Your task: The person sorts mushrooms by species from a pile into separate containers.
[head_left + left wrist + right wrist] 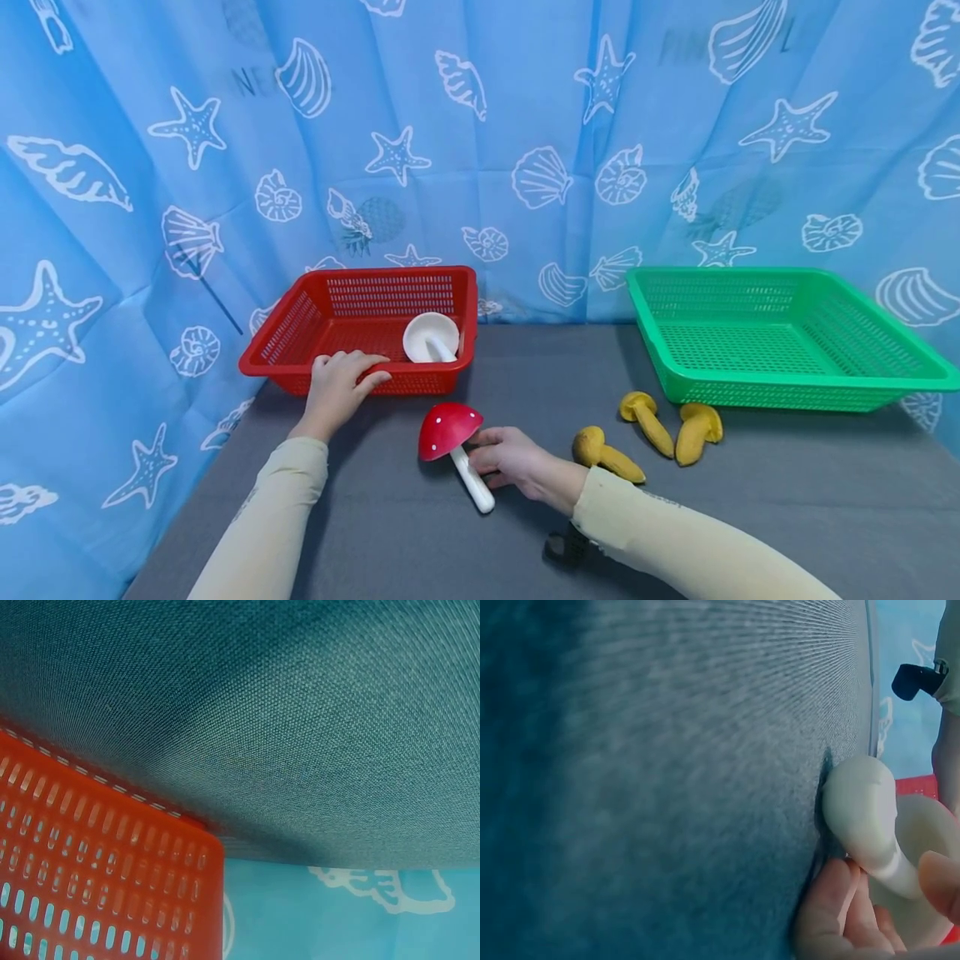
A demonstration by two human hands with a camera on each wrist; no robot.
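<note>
My left hand (339, 388) holds the front rim of the red basket (360, 377), fingers over the edge and thumb outside. In the left wrist view the basket's slotted wall (105, 862) shows, but the hand does not. A toy mushroom with a red, white-dotted cap (448, 429) and white stem lies tilted on the table in front of that basket. My right hand (517, 461) pinches its stem (862, 802), fingers on one side and thumb on the other. Inside the red basket lies another mushroom (420, 335), its pale underside up.
Several yellow-brown toy mushrooms (651, 421) lie on the grey table (420, 550), right of my right hand. Behind them stands a green basket (795, 393). A blue shell-patterned curtain (480, 167) hangs along the back. A black strap piece (567, 546) shows under the right sleeve.
</note>
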